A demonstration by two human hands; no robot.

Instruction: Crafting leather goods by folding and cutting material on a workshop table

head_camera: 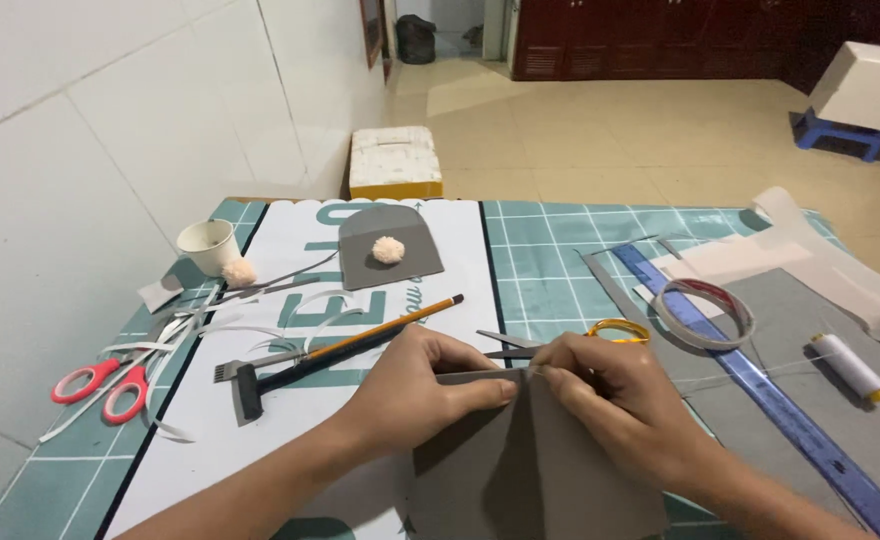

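My left hand (415, 385) and my right hand (610, 400) both grip the top edge of a folded grey felt piece (535, 460) at the table's near edge. The fingertips meet at the fold, and the right hand's fingers pinch something thin there that I cannot make out. A thin thread (750, 370) runs from my right hand toward a white spool (848, 367) at the right. Yellow-handled scissors (600, 333) lie just beyond my hands.
A pencil (390, 325), a small black tool (250, 385) and red-handled scissors (100, 385) lie at left with white paper strips. Farther back sit a grey felt pocket with a pom-pom (388, 248) and a paper cup (208, 243). A blue ruler (760, 390), a tape roll (705, 312) and grey felt sheet (820, 320) lie right.
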